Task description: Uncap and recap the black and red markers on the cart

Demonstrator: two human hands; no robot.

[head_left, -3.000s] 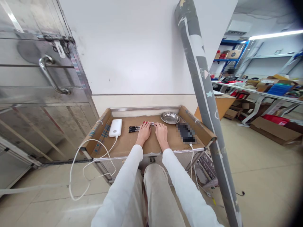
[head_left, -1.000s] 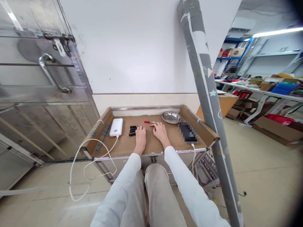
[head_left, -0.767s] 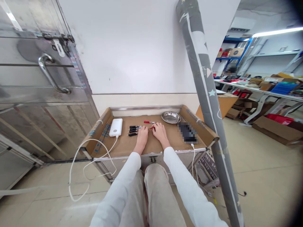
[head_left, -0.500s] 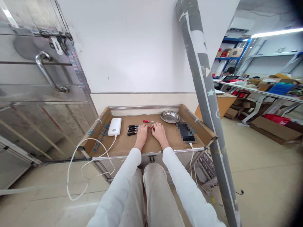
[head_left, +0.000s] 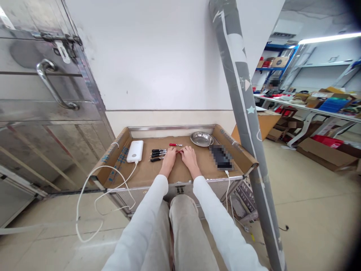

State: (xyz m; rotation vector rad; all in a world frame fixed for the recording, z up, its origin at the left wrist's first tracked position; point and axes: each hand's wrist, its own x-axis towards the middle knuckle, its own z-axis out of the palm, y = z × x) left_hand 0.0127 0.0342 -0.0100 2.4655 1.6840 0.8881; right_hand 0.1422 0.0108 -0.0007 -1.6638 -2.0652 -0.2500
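My left hand (head_left: pixel 168 161) and my right hand (head_left: pixel 188 159) rest on the cardboard-lined tray top (head_left: pixel 146 171), fingertips meeting. Between them they pinch a small red pen (head_left: pixel 178 151), which is mostly hidden by the fingers. Just left of my left hand lie several black pens (head_left: pixel 157 154) in a row. A second red pen (head_left: pixel 175 145) lies loose farther back. A round steel dish (head_left: pixel 201 139) sits at the back right.
A white power bank (head_left: pixel 134 151) with a trailing white cable (head_left: pixel 93 188) lies at the left. A dark phone (head_left: pixel 221 157) on a cable lies at the right. A grey roll (head_left: pixel 242 113) leans past the right corner. A steel door (head_left: pixel 42 94) stands at the left.
My left hand moved right from the black pens to meet my right hand at the red pen. One red pen stays behind near the dish. The view shifted slightly.
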